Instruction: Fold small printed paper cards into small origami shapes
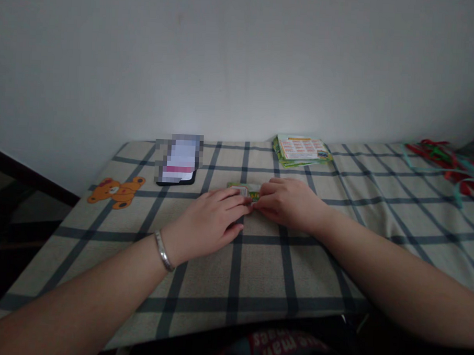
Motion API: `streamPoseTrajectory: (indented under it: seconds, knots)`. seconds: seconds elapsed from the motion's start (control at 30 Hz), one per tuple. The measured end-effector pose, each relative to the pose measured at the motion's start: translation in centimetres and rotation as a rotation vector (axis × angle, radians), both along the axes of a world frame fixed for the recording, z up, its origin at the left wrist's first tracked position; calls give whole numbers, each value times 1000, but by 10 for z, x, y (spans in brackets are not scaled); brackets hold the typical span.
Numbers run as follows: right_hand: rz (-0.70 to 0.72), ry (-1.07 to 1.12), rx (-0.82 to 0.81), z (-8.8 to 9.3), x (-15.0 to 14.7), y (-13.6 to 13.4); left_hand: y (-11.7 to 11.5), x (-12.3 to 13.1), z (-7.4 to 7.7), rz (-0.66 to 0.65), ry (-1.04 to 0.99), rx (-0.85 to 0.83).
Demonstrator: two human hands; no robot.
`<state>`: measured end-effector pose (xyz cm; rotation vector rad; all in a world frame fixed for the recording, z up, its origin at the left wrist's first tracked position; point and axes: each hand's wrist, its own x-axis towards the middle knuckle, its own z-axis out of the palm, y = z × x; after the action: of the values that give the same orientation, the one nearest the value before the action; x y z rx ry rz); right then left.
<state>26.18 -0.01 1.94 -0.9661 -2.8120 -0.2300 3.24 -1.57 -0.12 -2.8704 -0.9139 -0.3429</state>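
Toward the left of the frame, a flat orange bear figure (120, 194), smooth-edged with round ears, lies on the blue-grey and beige checked cloth of the table (193, 290); the weave of the cloth looks coarse. A rounded silver-coloured bracelet (163, 252), with a metallic sheen, encircles the left wrist. Slightly above and to its right, a dark-edged phone (177, 181) lies tilted; its pale screen is pixelated and unreadable. The left hand (211, 221) is laid low at the centre, fingers extended and close together. Under the fingertips, at the centre of the frame, is a thin green printed piece (242, 190) with a pale panel; its lettering is too small to read. At the lower centre, a dark garment (272, 346) bears inverted pale lettering, of which "man" can be made out. The right hand (285, 203) covers the other end of the piece, fingers curled and narrow, fingertips beside those of the left; whether either hand grips it cannot be told. At upper right of centre is a stack of printed sheets (303, 150), rectangular, with red text blocks beneath an orange heading, illegible. At the right edge, red, green and turquoise ribbons (445, 160) form a loose tangle.
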Motion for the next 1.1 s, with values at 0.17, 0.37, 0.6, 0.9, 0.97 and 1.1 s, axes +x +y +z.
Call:
streamPoseTrajectory:
  seconds: [0.17,0.37,0.6,0.9,0.97,1.1]
  knots:
    - [-70,-5,-66,5,2,-1,2,0,-2,-7,-12,6]
    - [-118,-5,-89,6,4,0,1,0,-3,-7,-20,-2]
    - [-174,-61,-64,8,7,3,2,0,-5,-2,-29,-25]
    - [-247,-90,-55,10,12,5,2,0,-5,-1,-43,-46]
    - [-258,-87,-68,10,13,5,2,0,-5,2,-44,-51]
    - [-304,-91,-43,10,18,9,2,0,-5,4,-37,-55]
